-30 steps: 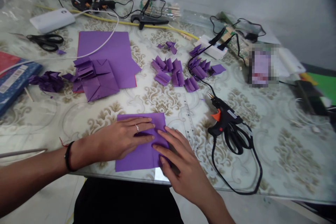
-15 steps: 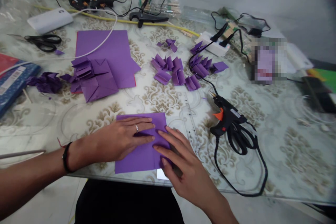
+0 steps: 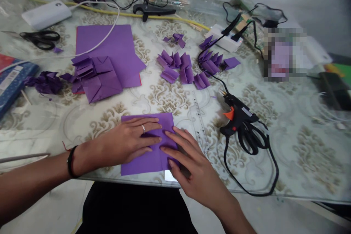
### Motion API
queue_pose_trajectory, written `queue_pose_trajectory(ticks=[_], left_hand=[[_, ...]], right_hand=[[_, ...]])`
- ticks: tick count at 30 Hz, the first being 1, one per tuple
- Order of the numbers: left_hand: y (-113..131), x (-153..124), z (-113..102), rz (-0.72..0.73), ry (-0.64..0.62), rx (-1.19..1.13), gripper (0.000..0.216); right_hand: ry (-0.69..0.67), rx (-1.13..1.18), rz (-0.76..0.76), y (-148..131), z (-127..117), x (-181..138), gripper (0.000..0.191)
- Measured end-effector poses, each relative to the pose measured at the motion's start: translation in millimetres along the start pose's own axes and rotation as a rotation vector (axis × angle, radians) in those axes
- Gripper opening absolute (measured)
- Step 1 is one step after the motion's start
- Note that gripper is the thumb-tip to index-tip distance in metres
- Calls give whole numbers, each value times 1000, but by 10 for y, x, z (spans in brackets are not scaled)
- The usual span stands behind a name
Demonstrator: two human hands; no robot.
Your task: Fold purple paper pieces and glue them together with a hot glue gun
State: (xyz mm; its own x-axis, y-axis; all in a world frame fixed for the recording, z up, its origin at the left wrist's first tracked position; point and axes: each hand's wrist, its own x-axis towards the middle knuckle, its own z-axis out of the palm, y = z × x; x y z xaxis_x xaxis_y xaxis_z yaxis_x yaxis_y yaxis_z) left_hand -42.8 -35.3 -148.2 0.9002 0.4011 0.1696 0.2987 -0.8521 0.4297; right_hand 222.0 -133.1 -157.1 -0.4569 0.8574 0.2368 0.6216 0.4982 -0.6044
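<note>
A folded sheet of purple paper lies flat near the table's front edge. My left hand rests across its upper middle, palm down with fingers stretched out. On the right side of the sheet, the fingertips of my right hand press down, fingers spread. Both hands touch the paper and neither grips it. A clear ruler lies just right of the sheet. Several small folded purple pieces sit farther back, and a larger folded purple form rests on a stack of purple sheets.
A black glue gun lies to the right, its cord looping toward the front edge, with black-handled scissors beside it. More scissors and a white power bank are at the left. A white power strip stands behind.
The camera view has shifted slightly. My left fingers have moved a little on the paper, with the lowest one drawn back toward the left. My right hand stays in place.
</note>
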Motion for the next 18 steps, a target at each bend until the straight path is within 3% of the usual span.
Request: queue_pose_trajectory(ticks=[6,15,18], left_hand=[[40,25,24,-11,26,11,31],[19,-3,-23,93,5,44,26],[61,13,-44,53,23,52,26]], right_hand=[[-26,10,15,-4,-24,-18,41],[-17,8,-12,30,-8,-32,36],[-20,0,-13,34,-2,-34,36]])
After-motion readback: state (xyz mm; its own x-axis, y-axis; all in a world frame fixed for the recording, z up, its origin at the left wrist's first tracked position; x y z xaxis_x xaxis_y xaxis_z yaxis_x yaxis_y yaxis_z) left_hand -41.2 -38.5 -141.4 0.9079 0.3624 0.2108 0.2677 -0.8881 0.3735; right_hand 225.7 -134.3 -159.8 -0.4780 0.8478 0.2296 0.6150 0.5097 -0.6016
